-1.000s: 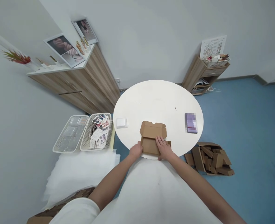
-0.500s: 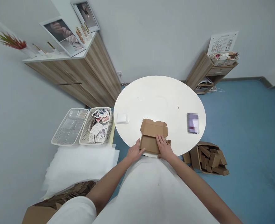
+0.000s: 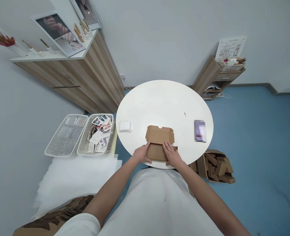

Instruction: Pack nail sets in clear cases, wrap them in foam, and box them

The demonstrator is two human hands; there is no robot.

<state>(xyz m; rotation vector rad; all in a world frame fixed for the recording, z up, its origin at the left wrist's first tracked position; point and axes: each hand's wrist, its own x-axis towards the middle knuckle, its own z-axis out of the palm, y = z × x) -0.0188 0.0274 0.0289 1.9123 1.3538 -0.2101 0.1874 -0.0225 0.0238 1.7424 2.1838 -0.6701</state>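
A brown cardboard box (image 3: 156, 152) lies near the front edge of the round white table, its lid flap (image 3: 159, 134) folded back away from me. My left hand (image 3: 141, 154) grips the box's left end, thumb at the near corner and fingers along the side. My right hand (image 3: 172, 154) holds the right end, with its fingers reaching over the side onto the box and the thumb at the near edge. A small side flap (image 3: 175, 148) sticks out beyond my right fingers. The box's inside shows bare cardboard.
On the table (image 3: 164, 98) are a small white stack (image 3: 125, 126) at left and a blurred purple packet (image 3: 200, 131) at right. Left stand two white baskets, one with printed cards (image 3: 102, 134), one with clear plastic (image 3: 67, 134). A carton of folded boxes (image 3: 218, 167) sits on the right floor.
My left hand has shifted slightly up along the box's left end. The box sits a little farther from my body. The whole view has moved slightly.
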